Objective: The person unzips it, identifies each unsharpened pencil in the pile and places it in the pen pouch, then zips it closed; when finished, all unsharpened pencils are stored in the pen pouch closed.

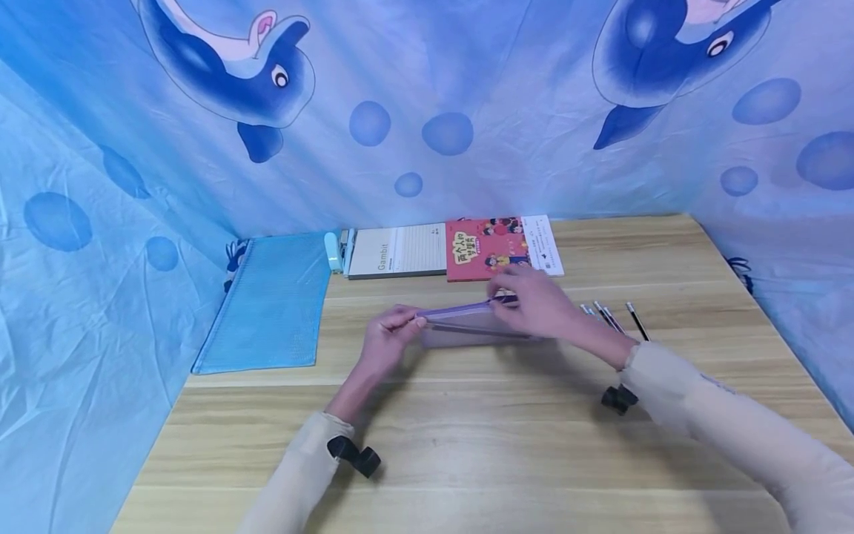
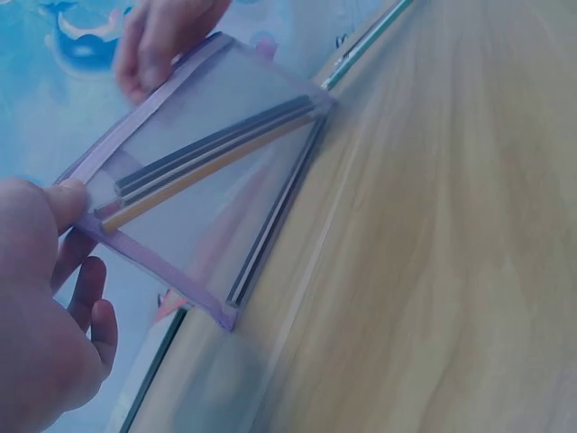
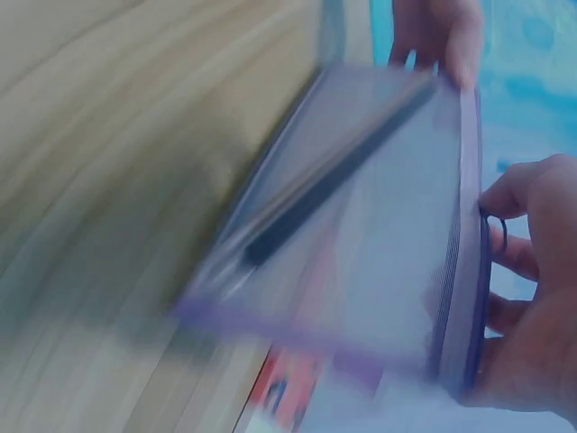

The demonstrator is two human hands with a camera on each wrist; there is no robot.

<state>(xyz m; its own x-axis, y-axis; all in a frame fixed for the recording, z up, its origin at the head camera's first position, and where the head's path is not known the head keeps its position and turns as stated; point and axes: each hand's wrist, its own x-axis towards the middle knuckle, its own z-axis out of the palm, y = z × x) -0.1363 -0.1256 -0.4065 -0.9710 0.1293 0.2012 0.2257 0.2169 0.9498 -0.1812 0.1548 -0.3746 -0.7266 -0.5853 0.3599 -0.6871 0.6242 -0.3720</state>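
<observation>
The clear purple pouch (image 1: pixel 467 325) is held upright near the middle of the tabletop (image 1: pixel 467 445), its end pinched by the left hand (image 1: pixel 387 343) and its zipper pull pinched by the right hand (image 1: pixel 537 304). The pencils (image 2: pixel 212 162) inside could be spilled if the pouch is tipped, or the zipper jammed by an uneven pull.

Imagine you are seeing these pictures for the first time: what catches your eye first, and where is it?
First, the translucent purple zip pouch held up at mid-table: the left hand pinches one end, and the right hand has its grip at the zipper edge. The left wrist view shows pencils inside it. Next come the dolphin-print blue cloth behind the table, the red book at the back edge, and the blue mesh pouch to the left.
</observation>
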